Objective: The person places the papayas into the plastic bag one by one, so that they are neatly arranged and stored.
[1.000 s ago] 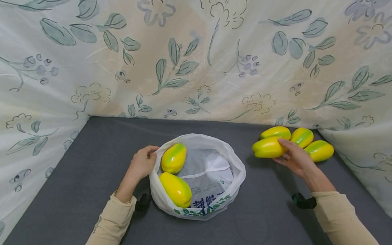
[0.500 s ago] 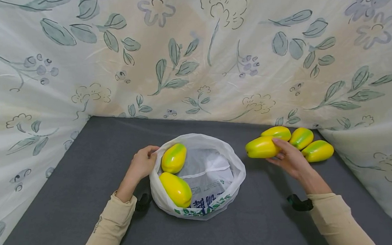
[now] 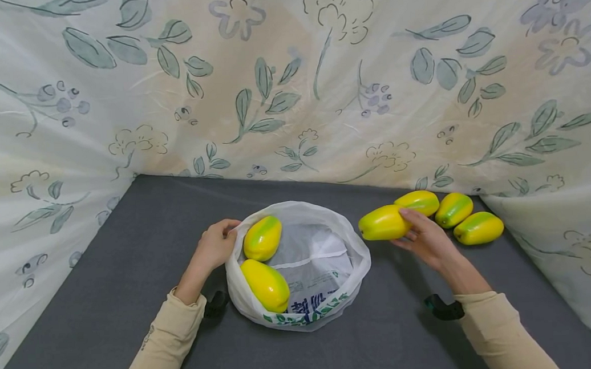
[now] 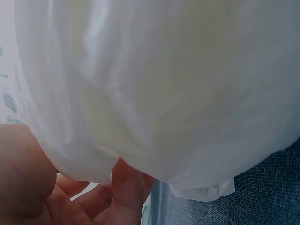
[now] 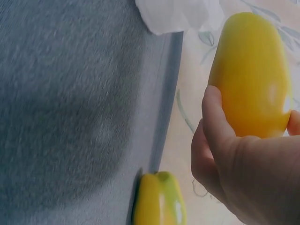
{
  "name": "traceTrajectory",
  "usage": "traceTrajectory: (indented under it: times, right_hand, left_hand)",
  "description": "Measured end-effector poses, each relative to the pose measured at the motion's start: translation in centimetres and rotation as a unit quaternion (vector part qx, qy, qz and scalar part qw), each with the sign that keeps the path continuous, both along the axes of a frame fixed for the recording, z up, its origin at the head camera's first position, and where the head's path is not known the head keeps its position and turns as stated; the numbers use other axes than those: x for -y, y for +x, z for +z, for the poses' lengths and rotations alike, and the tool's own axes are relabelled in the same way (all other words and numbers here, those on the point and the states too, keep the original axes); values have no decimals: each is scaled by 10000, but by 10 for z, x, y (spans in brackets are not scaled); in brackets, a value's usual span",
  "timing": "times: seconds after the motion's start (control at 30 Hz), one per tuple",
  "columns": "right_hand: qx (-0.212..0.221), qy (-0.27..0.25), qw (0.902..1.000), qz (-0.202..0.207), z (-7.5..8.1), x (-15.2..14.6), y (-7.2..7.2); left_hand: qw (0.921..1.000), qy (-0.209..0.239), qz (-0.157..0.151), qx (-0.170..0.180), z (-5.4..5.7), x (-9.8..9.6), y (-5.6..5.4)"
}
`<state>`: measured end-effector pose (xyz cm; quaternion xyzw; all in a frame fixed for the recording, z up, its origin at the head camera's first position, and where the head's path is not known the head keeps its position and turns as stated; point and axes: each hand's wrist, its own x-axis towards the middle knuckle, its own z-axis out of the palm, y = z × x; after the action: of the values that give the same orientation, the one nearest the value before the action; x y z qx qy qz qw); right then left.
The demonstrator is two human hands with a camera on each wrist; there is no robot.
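Observation:
A white plastic bag (image 3: 354, 260) stands with its mouth rolled wide, and two yellow-green papayas lie inside along its left: one papaya (image 3: 262, 238) farther back, another papaya (image 3: 265, 286) nearer. My left hand (image 3: 216, 246) pinches the bag's left rim; in the left wrist view the thin plastic covers part of the fingers (image 4: 126, 187). Just right of the bag, my right hand (image 3: 428, 241) holds a papaya (image 3: 382, 223) above the cloth, thumb on one side and fingers on the other. The right wrist view shows this held papaya (image 5: 251, 70) from close up.
Three more papayas lie at the back right: one papaya (image 3: 417, 203) behind the held one, a second papaya (image 3: 454, 210), and a third papaya (image 3: 479, 228). Dark grey cloth (image 3: 378, 339) covers the surface. A floral curtain (image 3: 288, 82) closes off the back and sides.
My right hand has carried the papaya leftward, away from the other papayas and closer to the bag. The left hand and the bag have stayed in place.

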<state>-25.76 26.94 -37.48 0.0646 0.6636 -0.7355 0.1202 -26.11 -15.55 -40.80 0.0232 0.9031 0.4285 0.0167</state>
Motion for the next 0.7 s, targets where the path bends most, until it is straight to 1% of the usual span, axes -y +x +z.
traceTrajectory:
  times: [0.2,0.3,0.7]
  right_hand:
    - [-13,140,9999,20,0,12,2]
    - [-48,156,9998,107,-1,18,2]
    - [-181,-14,9990,411,-2,36,6]
  left_hand:
    - [10000,39,-14,-40,0,1,0]
    - [10000,52,-19,-59,-1,1,0]
    - [10000,24,-11,-64,-2,1,0]
